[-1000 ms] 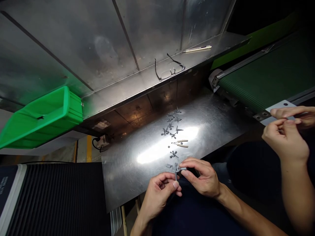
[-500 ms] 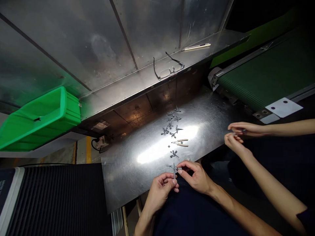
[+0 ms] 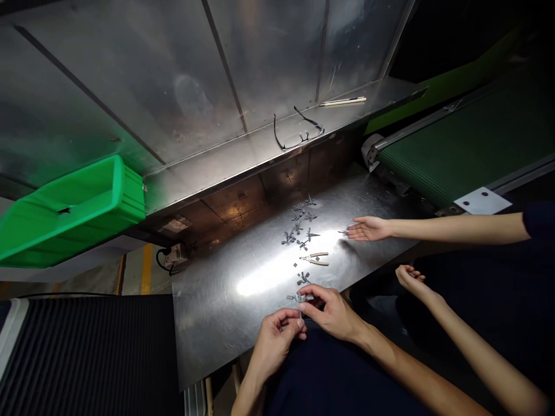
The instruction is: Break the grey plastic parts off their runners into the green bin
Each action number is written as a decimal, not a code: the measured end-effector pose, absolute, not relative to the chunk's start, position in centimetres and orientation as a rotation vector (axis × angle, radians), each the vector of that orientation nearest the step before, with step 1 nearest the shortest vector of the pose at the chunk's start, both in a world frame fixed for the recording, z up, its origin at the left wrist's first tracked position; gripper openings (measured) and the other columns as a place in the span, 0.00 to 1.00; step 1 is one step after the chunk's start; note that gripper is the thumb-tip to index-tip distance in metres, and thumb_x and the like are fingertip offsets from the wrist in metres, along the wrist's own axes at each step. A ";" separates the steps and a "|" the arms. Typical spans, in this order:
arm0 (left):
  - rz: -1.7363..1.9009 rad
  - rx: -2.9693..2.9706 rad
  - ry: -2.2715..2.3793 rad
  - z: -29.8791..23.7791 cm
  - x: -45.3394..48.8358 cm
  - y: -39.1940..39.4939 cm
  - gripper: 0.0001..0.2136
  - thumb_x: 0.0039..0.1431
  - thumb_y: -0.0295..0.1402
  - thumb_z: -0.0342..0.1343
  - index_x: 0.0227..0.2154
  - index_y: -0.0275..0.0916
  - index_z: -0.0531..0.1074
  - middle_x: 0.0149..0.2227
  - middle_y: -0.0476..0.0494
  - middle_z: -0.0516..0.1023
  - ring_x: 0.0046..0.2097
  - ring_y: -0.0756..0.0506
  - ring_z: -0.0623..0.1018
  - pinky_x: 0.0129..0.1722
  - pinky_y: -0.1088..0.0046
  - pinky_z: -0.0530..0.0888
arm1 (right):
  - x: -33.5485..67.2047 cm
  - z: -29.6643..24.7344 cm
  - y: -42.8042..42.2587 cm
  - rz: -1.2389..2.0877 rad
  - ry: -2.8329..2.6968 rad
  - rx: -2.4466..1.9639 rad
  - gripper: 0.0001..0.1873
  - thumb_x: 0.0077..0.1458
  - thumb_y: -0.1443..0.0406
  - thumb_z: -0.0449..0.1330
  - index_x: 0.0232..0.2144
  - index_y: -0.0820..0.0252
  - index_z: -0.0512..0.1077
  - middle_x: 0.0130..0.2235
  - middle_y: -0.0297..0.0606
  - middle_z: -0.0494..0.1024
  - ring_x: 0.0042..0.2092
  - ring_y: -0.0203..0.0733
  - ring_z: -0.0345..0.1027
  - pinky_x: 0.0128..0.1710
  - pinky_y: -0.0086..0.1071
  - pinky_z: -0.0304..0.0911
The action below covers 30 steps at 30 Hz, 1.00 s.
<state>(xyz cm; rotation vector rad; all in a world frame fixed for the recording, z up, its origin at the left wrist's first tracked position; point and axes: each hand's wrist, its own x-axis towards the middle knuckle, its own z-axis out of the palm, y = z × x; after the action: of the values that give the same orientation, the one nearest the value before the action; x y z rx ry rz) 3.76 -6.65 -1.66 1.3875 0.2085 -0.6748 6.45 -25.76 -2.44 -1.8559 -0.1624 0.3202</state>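
Observation:
My left hand [image 3: 277, 338] pinches the lower stem of a small grey branched plastic part [image 3: 300, 299] at the near edge of the metal table [image 3: 217, 329]. On the other side, my right hand [image 3: 332, 312] has its thumb and forefinger closed on an arm of the same part. Just beyond my hands lies a small group of grey pieces [image 3: 303, 278]. Past that are cutting pliers [image 3: 315, 259] with beige handles, and several more grey branched parts [image 3: 299, 226] are scattered farther up the table.
A co-worker's hand [image 3: 368, 229] reaches over the table from the right; their other hand [image 3: 410, 277] stays near the edge. Glasses [image 3: 299, 137] and a thin white stick [image 3: 342, 101] lie on the ledge. A green bin [image 3: 130, 193] stands left, a green conveyor belt [image 3: 459, 150] right.
The co-worker's one hand has moved left over the table, with a small grey piece near its fingertips. My right fingers have shifted slightly on the grey part. The view has tilted a little.

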 end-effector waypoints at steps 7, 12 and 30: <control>-0.676 1.385 0.202 -2.4 3.3 -6.7 0.24 0.55 0.47 0.65 0.42 0.29 0.75 0.35 0.38 0.77 0.36 0.45 0.76 0.42 0.69 0.70 | 6.1 -2.8 -25.1 0.364 -0.127 -1.854 0.15 0.59 0.58 0.62 0.45 0.59 0.73 0.35 0.34 0.78 0.32 0.36 0.71 0.33 0.31 0.66; -0.680 1.391 0.196 -2.4 2.9 -6.9 0.27 0.54 0.49 0.65 0.44 0.28 0.75 0.36 0.37 0.78 0.37 0.44 0.76 0.43 0.68 0.70 | 5.9 -2.6 -24.9 0.371 -0.075 -1.844 0.13 0.58 0.60 0.61 0.44 0.60 0.74 0.34 0.33 0.79 0.32 0.37 0.72 0.33 0.32 0.66; -0.603 1.409 0.283 -3.1 2.3 -7.4 0.17 0.53 0.45 0.48 0.36 0.35 0.66 0.26 0.52 0.60 0.24 0.52 0.63 0.30 0.71 0.66 | 5.6 -1.8 -25.4 0.303 -0.088 -1.786 0.25 0.64 0.50 0.56 0.53 0.60 0.76 0.39 0.39 0.81 0.36 0.41 0.73 0.33 0.34 0.71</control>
<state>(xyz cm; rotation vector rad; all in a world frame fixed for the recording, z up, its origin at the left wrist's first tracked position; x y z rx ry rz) 2.32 -7.35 -3.10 1.4087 0.2830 -0.6028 5.55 -25.40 -1.78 -1.7862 -0.0877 0.3027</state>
